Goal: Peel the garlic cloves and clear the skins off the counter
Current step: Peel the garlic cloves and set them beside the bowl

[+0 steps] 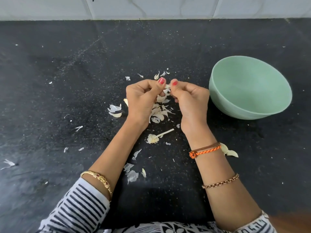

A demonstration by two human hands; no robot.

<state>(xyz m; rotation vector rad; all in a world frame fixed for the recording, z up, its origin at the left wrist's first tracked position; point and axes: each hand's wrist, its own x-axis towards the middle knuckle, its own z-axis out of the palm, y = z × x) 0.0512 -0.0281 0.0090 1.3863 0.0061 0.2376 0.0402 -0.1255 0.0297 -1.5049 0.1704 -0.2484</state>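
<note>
My left hand [143, 96] and my right hand [188, 96] meet over the black counter [67, 81], thumbs up, both pinching one small garlic clove [167, 86] between them. Most of the clove is hidden by my fingers. Below my hands lies a heap of white garlic skins [159, 111]. A bare garlic stem with its root end [155, 137] lies between my wrists. More skins [115, 110] lie to the left of my left hand. Another bit of skin [231, 152] rests by my right wrist.
A pale green bowl [276, 106] stands on the counter just right of my right hand; nothing shows in the part of its inside that I see. Small skin flakes [132, 174] are scattered toward the near edge and far left. A tiled wall [151, 7] bounds the back.
</note>
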